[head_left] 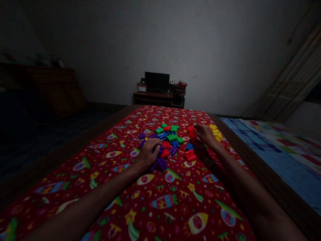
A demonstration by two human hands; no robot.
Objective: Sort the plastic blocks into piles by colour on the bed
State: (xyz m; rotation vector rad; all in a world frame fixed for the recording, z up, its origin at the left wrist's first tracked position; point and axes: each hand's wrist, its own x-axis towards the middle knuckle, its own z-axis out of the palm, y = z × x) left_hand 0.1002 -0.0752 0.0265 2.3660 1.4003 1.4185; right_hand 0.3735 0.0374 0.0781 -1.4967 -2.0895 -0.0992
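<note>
Colourful ridged plastic toy blocks lie in a loose pile on a red patterned cloth. My left hand rests at the near left of the pile, fingers curled down around a purple block; its fingertips are partly hidden. More purple blocks lie just below that hand. To the right, my right hand has its fingers bent and pinched at a red block in a small red group. Beyond its wrist are several yellow blocks. Green blocks and blue blocks fill the middle.
Nearer to me, a red block pair and a blue block lie apart from the pile. A desk with a dark monitor stands against the far wall. A wooden cabinet is at left, a patchwork-covered surface at right.
</note>
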